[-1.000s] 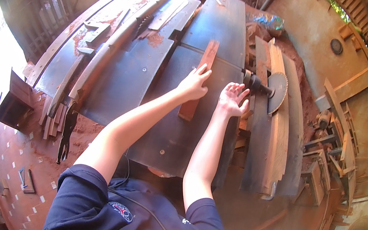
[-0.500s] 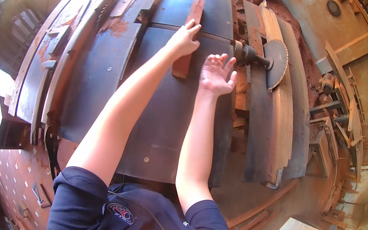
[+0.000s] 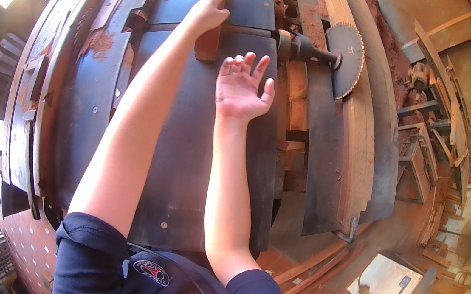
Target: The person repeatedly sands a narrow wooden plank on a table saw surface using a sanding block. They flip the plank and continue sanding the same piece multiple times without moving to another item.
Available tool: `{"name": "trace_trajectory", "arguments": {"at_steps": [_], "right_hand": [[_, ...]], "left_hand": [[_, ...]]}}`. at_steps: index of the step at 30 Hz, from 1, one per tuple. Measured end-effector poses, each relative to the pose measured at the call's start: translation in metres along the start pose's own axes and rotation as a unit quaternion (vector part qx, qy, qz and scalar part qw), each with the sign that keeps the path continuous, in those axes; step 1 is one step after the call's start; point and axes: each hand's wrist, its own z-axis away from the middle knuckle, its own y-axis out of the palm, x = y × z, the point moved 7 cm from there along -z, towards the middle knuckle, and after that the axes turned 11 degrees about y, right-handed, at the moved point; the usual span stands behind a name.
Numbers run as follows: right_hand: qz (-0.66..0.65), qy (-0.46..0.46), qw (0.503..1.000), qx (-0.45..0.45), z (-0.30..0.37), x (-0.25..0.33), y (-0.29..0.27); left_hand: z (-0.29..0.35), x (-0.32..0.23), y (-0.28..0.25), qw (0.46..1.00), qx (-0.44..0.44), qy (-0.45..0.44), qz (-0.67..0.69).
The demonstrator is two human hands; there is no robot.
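Observation:
A narrow reddish-brown wooden board (image 3: 207,45) lies on the dark metal machine table (image 3: 177,157), across its dark slot (image 3: 243,29). My left hand (image 3: 208,9) is on top of the board, fingers over it and thumb at its right side. My right hand (image 3: 246,88) hovers to the right of the board's near end, palm up, fingers loosely curled and apart, with nothing in it. Further right, a toothed circular saw blade (image 3: 344,60) sits on a shaft (image 3: 306,49) beside the table.
Beyond the blade runs a long pale wooden rail (image 3: 356,158). Reddish sawdust (image 3: 101,44) is scattered on the left surface. A metal box (image 3: 382,288) stands at the lower right, near wood scraps and strips (image 3: 315,266). A motor (image 3: 419,76) is at the far right.
The board has slid forward across the slot with my left hand on it. My right hand has followed forward and stays open. The whole view has shifted somewhat.

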Motion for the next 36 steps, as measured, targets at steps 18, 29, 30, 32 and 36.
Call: {"name": "trace_trajectory", "arguments": {"at_steps": [18, 29, 30, 32, 36], "right_hand": [[-0.09, 0.058, 0.994, 0.02, 0.001, -0.036, -0.005], [-0.093, 0.06, 0.992, 0.063, -0.005, -0.026, 0.005], [-0.078, 0.056, 0.993, 0.061, -0.005, -0.025, 0.008], [-0.049, 0.049, 0.996, 0.056, -0.003, -0.022, 0.011], [-0.033, 0.019, 0.998, 0.047, -0.001, -0.004, 0.008]], "left_hand": [[-0.105, 0.06, 0.05, 0.985, 0.027, 0.0, -0.172], [-0.109, 0.051, 0.067, 0.987, 0.029, 0.005, -0.159], [-0.11, 0.048, 0.065, 0.987, 0.028, 0.008, -0.158], [-0.107, 0.045, 0.062, 0.987, 0.03, 0.012, -0.159], [-0.098, 0.037, 0.063, 0.988, 0.034, 0.026, -0.149]]}}
